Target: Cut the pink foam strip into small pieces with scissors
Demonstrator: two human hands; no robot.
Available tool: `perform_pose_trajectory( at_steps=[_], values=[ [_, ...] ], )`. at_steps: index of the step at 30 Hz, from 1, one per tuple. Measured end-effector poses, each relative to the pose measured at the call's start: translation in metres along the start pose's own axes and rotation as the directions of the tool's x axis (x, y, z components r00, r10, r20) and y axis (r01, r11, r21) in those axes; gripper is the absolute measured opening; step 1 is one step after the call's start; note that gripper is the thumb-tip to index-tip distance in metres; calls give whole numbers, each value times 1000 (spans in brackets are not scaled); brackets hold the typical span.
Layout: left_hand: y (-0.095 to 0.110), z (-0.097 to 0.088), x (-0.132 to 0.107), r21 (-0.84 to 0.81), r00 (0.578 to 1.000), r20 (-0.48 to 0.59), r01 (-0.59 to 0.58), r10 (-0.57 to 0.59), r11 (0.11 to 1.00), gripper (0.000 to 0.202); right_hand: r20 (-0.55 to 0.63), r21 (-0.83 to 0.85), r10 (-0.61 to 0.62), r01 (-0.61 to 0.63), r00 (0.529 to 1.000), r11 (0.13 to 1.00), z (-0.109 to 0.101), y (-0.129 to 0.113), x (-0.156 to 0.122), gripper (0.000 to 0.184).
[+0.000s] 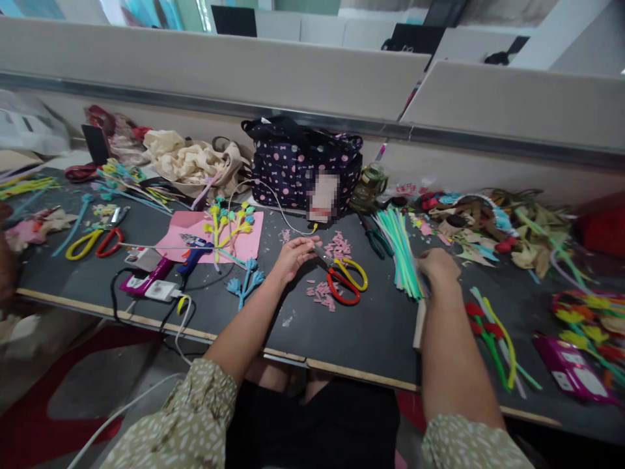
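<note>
My left hand [295, 254] is over the middle of the dark table, palm partly up and fingers stretched out. Its fingertips are at the blade tips of scissors [344, 280] with one red and one yellow handle; whether they touch is unclear. Small pink cut pieces [322, 295] lie around the scissors. My right hand [439, 267] is curled at the right side of a bundle of green, white and lilac pipe cleaners [400, 254]. Its fingertips are hidden, so what they pinch does not show. Under that wrist a beige block [419, 326] shows in part.
Left of my arms are a blue glue gun [195, 256], a purple power strip [146, 279] with cables, pink paper [183, 228] and other scissors [100, 241]. Behind stand a dotted bag [288, 166] and a jar [370, 185]. Pliers [375, 236] lie beside the bundle.
</note>
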State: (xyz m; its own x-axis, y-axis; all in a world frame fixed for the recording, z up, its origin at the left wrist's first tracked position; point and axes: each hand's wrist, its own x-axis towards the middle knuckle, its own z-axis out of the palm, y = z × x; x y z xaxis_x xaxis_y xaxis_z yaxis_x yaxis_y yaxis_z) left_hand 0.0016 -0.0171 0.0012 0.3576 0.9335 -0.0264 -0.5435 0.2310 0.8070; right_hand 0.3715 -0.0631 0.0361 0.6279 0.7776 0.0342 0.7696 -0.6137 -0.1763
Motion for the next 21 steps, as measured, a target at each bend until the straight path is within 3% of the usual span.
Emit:
perform_pose_trajectory(
  at_steps=[2,4,7,9,11,13,14,17,21],
  values=[
    [0,0,0,-4,1000,2,3,-3,1000,23,-17,-10,59,-59,998,998,-5,-10,-12,26],
    [0,0,0,-7,1000,6,6,-6,1000,23,-150,80,22,-10,988,997,-10,-27,-30,32],
    [1,0,0,-17,1000,14,9,-9,1000,23,-216,262,-233,286,948,922,-7,-64,-68,34],
    [1,0,-1,-21,1000,20,12,-11,1000,22,-170,409,-454,482,875,775,3,-89,-94,31],
    [1,-1,-1,-24,1000,25,10,-10,1000,22,-152,449,-609,603,778,659,15,-108,-115,34],
    [0,-1,-2,-28,1000,23,8,-7,1000,23,-133,409,-710,691,691,596,26,-117,-128,40],
    [0,-1,-2,-31,1000,22,6,-6,999,22,-128,391,-730,710,672,585,31,-118,-131,42],
    [0,0,-2,-42,1000,13,10,-9,999,23,-105,379,-745,719,659,582,39,-112,-133,45],
    [0,2,-2,-52,1000,6,14,-14,999,24,-69,357,-724,694,687,625,43,-100,-131,54]
  ],
)
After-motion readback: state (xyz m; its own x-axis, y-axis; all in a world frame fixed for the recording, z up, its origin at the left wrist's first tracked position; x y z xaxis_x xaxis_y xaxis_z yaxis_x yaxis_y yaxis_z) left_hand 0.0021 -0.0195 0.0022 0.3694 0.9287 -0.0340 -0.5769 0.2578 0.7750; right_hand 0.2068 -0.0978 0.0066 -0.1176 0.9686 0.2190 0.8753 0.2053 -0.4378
